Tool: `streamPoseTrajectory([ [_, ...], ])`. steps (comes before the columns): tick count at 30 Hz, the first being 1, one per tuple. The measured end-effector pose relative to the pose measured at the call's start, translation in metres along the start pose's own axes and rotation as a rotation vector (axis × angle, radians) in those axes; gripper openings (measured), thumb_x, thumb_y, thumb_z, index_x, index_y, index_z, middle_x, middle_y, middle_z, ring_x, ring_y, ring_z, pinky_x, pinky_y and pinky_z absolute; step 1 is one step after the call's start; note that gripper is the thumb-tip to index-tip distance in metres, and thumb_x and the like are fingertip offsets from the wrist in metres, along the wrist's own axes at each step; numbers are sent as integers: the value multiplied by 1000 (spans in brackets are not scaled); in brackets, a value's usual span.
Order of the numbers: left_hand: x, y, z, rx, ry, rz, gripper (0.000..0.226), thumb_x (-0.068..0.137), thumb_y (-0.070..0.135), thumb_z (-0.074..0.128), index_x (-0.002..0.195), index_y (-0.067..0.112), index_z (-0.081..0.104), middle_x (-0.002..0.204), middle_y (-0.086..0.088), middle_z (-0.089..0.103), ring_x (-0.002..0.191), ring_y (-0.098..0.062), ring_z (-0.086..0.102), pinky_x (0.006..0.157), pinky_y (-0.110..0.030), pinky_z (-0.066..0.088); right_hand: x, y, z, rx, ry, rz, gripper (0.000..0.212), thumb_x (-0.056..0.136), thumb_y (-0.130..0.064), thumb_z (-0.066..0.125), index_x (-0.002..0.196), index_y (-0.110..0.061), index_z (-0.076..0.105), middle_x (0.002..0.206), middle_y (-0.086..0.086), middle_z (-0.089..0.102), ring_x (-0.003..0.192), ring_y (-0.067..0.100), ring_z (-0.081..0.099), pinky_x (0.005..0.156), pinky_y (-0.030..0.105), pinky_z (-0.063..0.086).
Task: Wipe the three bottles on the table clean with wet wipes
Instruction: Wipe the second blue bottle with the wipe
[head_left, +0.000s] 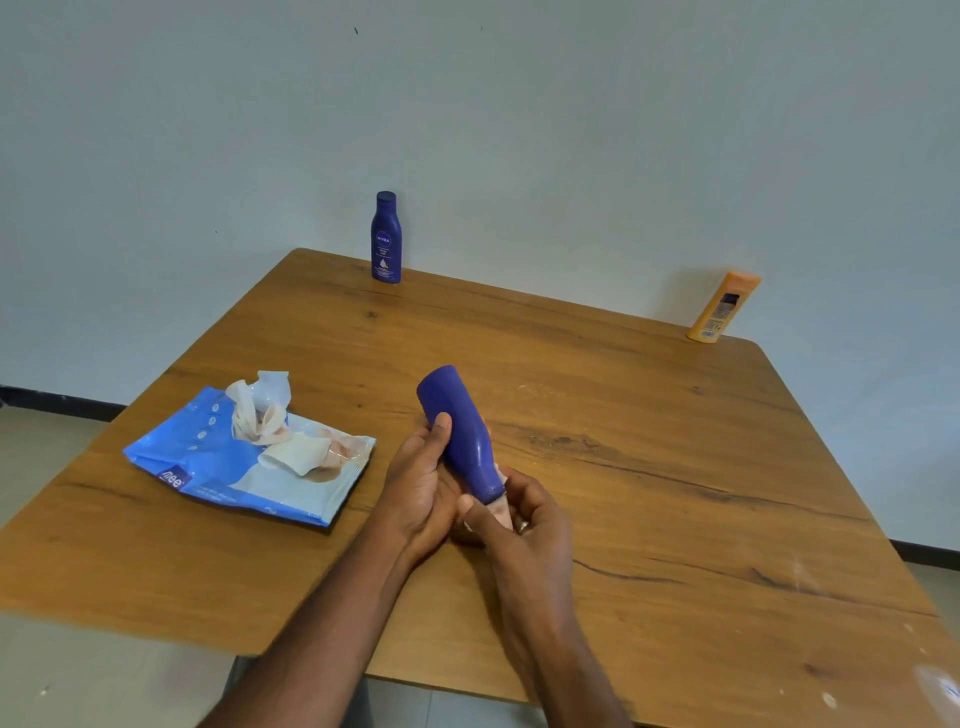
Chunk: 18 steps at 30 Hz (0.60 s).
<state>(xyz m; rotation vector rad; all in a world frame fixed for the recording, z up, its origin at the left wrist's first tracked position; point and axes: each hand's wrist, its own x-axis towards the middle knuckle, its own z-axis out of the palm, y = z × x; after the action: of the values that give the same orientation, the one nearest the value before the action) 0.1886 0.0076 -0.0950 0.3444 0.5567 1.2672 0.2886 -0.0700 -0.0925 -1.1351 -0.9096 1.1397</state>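
A dark blue bottle (460, 428) is held tilted above the middle of the wooden table (675, 467), base pointing away from me. My left hand (421, 483) grips its body from the left. My right hand (519, 519) is closed around its cap end with a wet wipe (501, 512) pressed against it; only a small pale piece of the wipe shows. A second blue bottle (386, 238) stands upright at the table's far edge. An orange bottle (723, 307) stands at the far right corner, leaning toward the wall.
A blue wet wipes pack (208, 467) lies on the left of the table, flap open, with a crumpled wipe (262, 410) sticking out. The wall is close behind the far table edge. The floor shows past the left and near edges.
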Motion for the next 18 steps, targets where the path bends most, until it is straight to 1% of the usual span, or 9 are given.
streamPoseTrajectory([
  [2, 1, -1, -3, 44, -58, 63, 45, 92, 18, 68, 131, 3, 52, 106, -18, 67, 95, -24, 69, 86, -43, 59, 4, -4, -2, 4, 99, -43, 29, 76, -21, 81, 104, -24, 73, 94, 5, 75, 83, 23, 67, 78, 45, 55],
  [4, 2, -2, -6, 66, -93, 139, 52, 84, 7, 75, 130, 5, 53, 112, -18, 68, 104, -26, 69, 91, -41, 58, 11, -12, -14, -37, 183, -102, 24, 75, -23, 80, 99, -24, 74, 85, 6, 73, 76, 25, 63, 73, 49, 52],
  [6, 2, -2, -9, 67, -99, 194, 63, 74, 1, 79, 129, 14, 50, 113, -15, 69, 108, -28, 69, 87, -41, 59, 17, -22, -29, -95, 188, -156, 24, 76, -24, 79, 100, -22, 74, 89, 9, 73, 78, 27, 65, 75, 52, 55],
  [7, 2, -1, -10, 59, -94, 210, 69, 72, -1, 80, 130, 20, 48, 112, -13, 70, 108, -27, 70, 86, -41, 59, 18, -28, -36, -96, 171, -171, 26, 77, -23, 79, 102, -21, 74, 92, 10, 73, 80, 25, 67, 76, 52, 57],
  [9, 1, 0, -11, 98, -88, 231, 73, 72, -2, 79, 130, 31, 50, 108, -9, 71, 104, -25, 71, 84, -39, 59, 22, -38, -44, -87, 135, -185, 27, 81, -20, 81, 107, -18, 74, 96, 10, 74, 78, 20, 68, 74, 46, 59],
  [12, -5, -3, -4, 378, -104, 289, 59, 66, 14, 88, 118, 31, 65, 106, -4, 70, 98, -24, 68, 78, -33, 58, 26, -48, -49, -16, 185, -191, 30, 81, -17, 77, 110, -10, 72, 94, 12, 73, 77, 17, 66, 71, 37, 58],
  [14, -9, -8, -1, 625, -117, 361, 53, 63, 25, 89, 113, 30, 71, 101, -3, 69, 91, -21, 64, 76, -32, 56, 29, -55, -52, 32, 249, -204, 27, 83, -15, 76, 109, -7, 72, 94, 12, 73, 77, 18, 66, 72, 38, 57],
  [16, -11, -14, 0, 836, -193, 403, 53, 68, 27, 88, 118, 30, 71, 98, 0, 68, 87, -20, 64, 76, -33, 57, 30, -61, -56, -6, 277, -232, 20, 86, -12, 75, 106, -10, 73, 95, 11, 74, 78, 21, 68, 73, 39, 59],
  [18, -13, -17, 1, 935, -291, 395, 51, 79, 21, 84, 127, 26, 67, 110, 1, 72, 98, -20, 67, 82, -32, 58, 30, -66, -56, -71, 264, -269, 16, 87, -9, 74, 103, -13, 74, 93, 10, 74, 81, 24, 69, 74, 37, 60],
])
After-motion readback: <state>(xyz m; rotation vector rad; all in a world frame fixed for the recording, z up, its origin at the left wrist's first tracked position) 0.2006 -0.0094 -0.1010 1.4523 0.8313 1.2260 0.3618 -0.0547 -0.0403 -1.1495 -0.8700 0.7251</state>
